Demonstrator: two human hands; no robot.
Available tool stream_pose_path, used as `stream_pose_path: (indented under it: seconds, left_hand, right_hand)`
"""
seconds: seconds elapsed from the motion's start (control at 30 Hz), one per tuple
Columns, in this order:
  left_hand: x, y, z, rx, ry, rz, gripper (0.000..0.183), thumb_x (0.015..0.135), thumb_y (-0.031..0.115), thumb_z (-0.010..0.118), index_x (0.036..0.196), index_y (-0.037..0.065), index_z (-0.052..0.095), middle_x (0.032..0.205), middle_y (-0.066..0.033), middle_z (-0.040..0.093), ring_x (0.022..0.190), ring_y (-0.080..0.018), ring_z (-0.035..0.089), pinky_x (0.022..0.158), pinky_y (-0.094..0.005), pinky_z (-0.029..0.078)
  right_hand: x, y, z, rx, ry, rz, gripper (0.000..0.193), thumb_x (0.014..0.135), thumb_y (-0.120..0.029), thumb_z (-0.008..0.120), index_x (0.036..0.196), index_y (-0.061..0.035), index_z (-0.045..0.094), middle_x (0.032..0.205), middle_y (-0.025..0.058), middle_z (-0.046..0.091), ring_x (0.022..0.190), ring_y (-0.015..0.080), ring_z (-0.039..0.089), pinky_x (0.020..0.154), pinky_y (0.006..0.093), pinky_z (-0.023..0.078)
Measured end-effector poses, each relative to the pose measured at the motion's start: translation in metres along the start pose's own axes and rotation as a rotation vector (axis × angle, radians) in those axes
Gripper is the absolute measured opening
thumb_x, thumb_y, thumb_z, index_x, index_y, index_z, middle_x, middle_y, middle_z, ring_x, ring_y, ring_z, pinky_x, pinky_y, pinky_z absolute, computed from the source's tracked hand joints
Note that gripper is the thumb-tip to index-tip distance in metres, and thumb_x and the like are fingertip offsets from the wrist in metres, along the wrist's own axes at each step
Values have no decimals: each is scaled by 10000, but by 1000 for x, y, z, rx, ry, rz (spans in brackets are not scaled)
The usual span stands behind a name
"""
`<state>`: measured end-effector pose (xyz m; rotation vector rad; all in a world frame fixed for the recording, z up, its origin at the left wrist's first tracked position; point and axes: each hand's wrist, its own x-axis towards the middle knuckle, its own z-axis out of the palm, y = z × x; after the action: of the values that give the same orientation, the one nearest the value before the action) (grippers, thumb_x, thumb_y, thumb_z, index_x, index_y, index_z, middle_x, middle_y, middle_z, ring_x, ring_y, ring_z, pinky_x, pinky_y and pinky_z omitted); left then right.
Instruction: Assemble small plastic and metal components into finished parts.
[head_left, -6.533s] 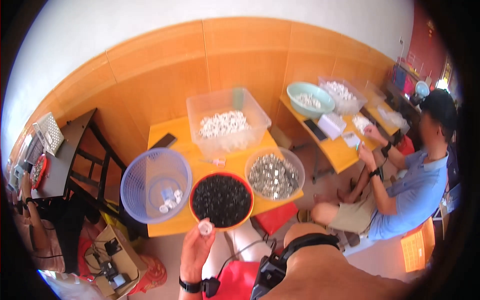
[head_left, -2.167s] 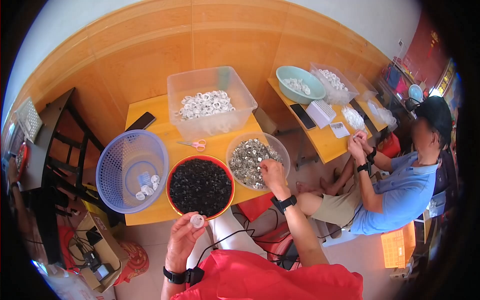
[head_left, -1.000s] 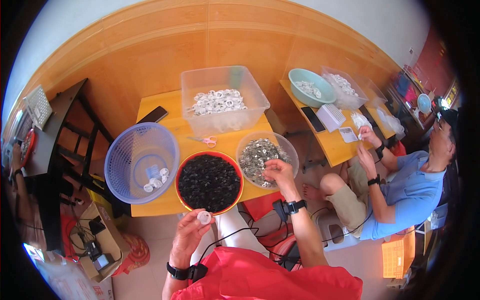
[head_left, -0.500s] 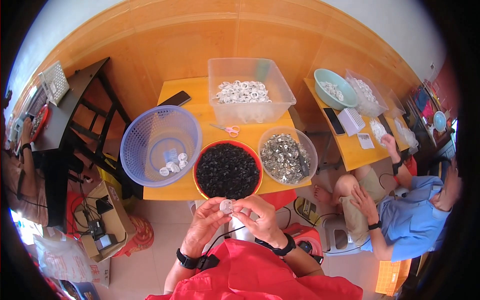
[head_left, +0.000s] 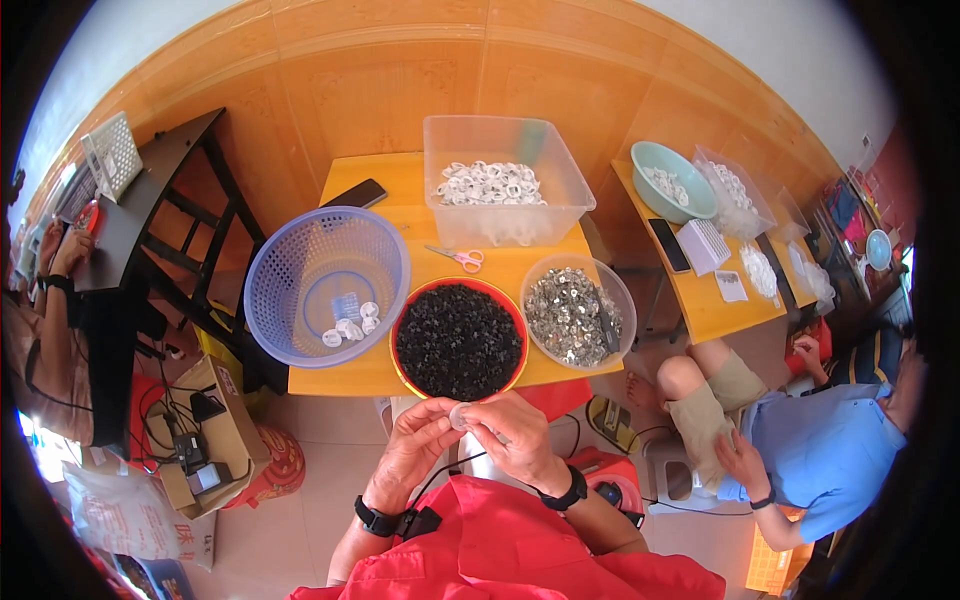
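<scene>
Close in front of my body, my left hand (head_left: 408, 450) and my right hand (head_left: 516, 440) pinch a small round whitish plastic piece (head_left: 460, 416) between them. Any smaller part at my right fingertips is too small to make out. Just beyond my fingers is a red bowl (head_left: 524, 362) heaped with small black parts (head_left: 458, 338). To its right a clear round tub (head_left: 630, 325) holds small metal parts (head_left: 570, 312). On the left stands a purple perforated basket (head_left: 270, 285) with several round white pieces (head_left: 350, 328) at its bottom.
Behind the bowls, a clear bin (head_left: 510, 225) holds many white pieces. Pink-handled scissors (head_left: 468, 260) and a black phone (head_left: 358, 193) lie on the yellow table (head_left: 400, 225). A co-worker in blue (head_left: 815, 440) sits at right beside another table; another person works at far left.
The round piece is tilted more edge-on between my fingers. The blue-clad co-worker's hand has drawn back from the right table. The person at far left has moved their hands.
</scene>
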<state>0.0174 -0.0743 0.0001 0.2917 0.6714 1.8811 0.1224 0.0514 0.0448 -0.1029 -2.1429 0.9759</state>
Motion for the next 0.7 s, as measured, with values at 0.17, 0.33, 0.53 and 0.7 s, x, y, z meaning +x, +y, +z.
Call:
stream_pose_path:
  seconds: [0.17,0.33,0.53,0.7]
  left_hand:
    - [0,1,5,39,44,-14,214,881,35,547,1093,20,574,1076,-86,616,1012,-171,589,894,-304,491]
    - [-1,1,8,87,63,-12,205,874,33,558,1077,18,575,1075,-92,617,998,-161,591,885,-298,491]
    - [-2,-5,15,156,53,47,202,857,14,573,1059,15,579,1035,-97,631,958,-158,600,865,-299,483]
    - [-3,-5,18,207,73,74,188,852,3,577,1040,13,583,1030,-95,633,969,-160,596,874,-298,473]
  right_hand:
    - [-3,2,-1,-141,-27,-140,287,704,46,655,968,-64,630,804,32,639,712,195,603,565,297,503]
    - [-6,-4,-3,-170,-27,-100,289,715,44,634,983,-62,621,772,21,621,703,197,597,547,295,499]
    - [-10,-8,6,-113,80,75,214,706,54,620,885,-58,588,728,37,597,669,211,590,538,319,488]
    - [-12,-10,11,-110,143,110,203,706,54,621,872,-56,582,721,48,595,652,229,590,542,335,482]
